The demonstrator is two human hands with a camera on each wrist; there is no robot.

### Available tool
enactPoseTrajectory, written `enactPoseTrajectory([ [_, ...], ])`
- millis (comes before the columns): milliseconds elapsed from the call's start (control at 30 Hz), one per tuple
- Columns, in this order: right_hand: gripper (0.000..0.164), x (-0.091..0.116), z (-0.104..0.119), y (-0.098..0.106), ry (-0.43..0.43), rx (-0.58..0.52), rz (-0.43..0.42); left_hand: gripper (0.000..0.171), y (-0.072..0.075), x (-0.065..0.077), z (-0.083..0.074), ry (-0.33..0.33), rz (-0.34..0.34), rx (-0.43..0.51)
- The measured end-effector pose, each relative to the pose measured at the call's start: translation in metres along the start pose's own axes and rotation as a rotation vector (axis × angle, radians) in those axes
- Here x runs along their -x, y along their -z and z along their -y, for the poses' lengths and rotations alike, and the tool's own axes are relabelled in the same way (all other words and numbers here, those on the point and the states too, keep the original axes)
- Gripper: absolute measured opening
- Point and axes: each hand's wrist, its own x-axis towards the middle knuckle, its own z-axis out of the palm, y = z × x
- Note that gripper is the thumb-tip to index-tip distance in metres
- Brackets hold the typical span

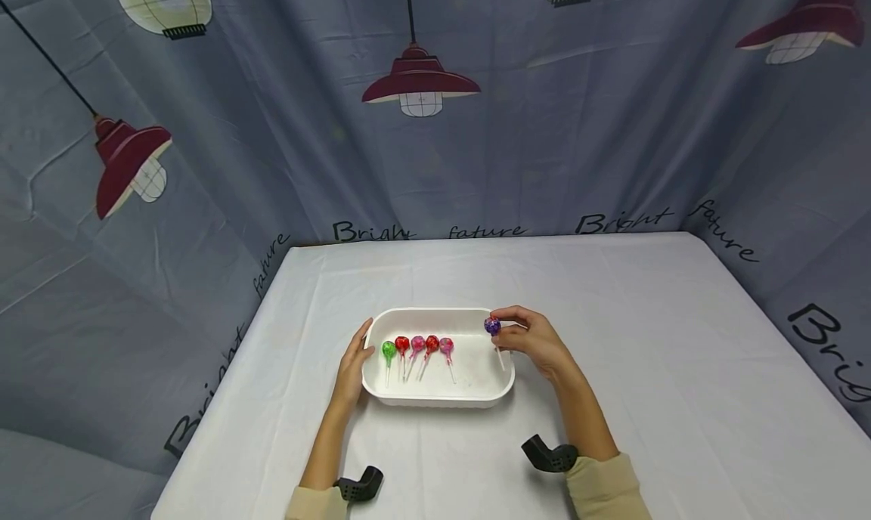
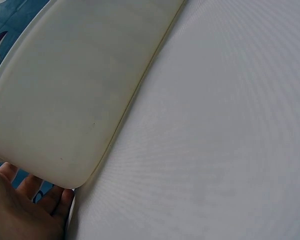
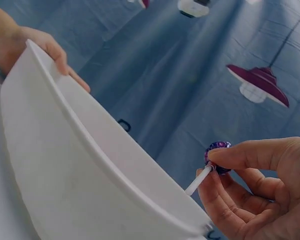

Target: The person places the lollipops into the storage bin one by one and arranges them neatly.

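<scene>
A white tray (image 1: 469, 390) stands on the table with several lollipops (image 1: 418, 344) in a row on its left half, sticks toward the front. The leftmost lollipop (image 1: 389, 350) is green; the others are red and pink. My left hand (image 1: 351, 365) holds the tray's left end, thumb at the rim and fingers along the outer wall (image 2: 65, 125). Between thumb and fingers, my right hand (image 1: 534, 338) pinches a purple lollipop (image 3: 218, 152) just below its candy ball. Its white stick (image 3: 199, 181) points down over the tray's right end.
White cloth (image 1: 612, 316) covers the table. A grey-blue curtain (image 1: 531, 150) printed with lamps and lettering hangs behind it and along the sides. Black wrist devices (image 1: 550, 455) sit near both sleeves.
</scene>
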Motion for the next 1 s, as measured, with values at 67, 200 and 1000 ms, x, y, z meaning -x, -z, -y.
enactPoseTrajectory([
  [67, 0.047, -0.001, 0.003, -0.007, 0.001, -0.013, -0.010, 0.050, 0.000, 0.000, 0.000, -0.006, -0.001, 0.004],
  [200, 0.045, -0.002, 0.006, -0.025, 0.011, -0.064, -0.073, 0.049, 0.000, 0.000, -0.001, 0.003, -0.007, 0.005],
  [1000, 0.041, -0.021, -0.022, -0.077, -0.008, 0.088, -0.290, 0.050, -0.007, 0.010, -0.031, 0.038, 0.017, 0.019],
])
